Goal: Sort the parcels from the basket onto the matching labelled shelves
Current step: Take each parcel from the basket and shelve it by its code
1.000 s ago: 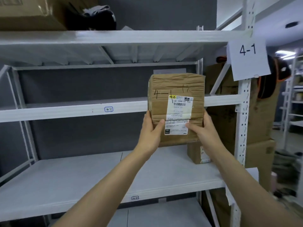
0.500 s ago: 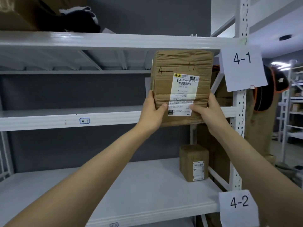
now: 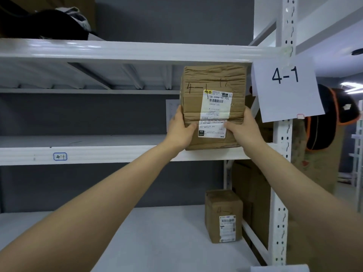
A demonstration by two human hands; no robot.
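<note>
My left hand (image 3: 179, 132), right hand (image 3: 244, 130) grip parcel (image 3: 214, 79) between them, thumbs on front face. Parcel upright, base at lip of 4-1 shelf (image 3: 117, 155) just below hands; contact unclear. Best I keep it level, push straight beyond hands.

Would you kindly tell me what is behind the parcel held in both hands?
A pale sheet of paper on the grey wall peeks out left of the parcel; the rest of it, and the shelf surface there, is covered.

I see open white metal shelf board (image 3: 98, 141) left of the brown cardboard parcel (image 3: 193, 108), with the white upper beam (image 3: 137, 53) close above it.
</note>
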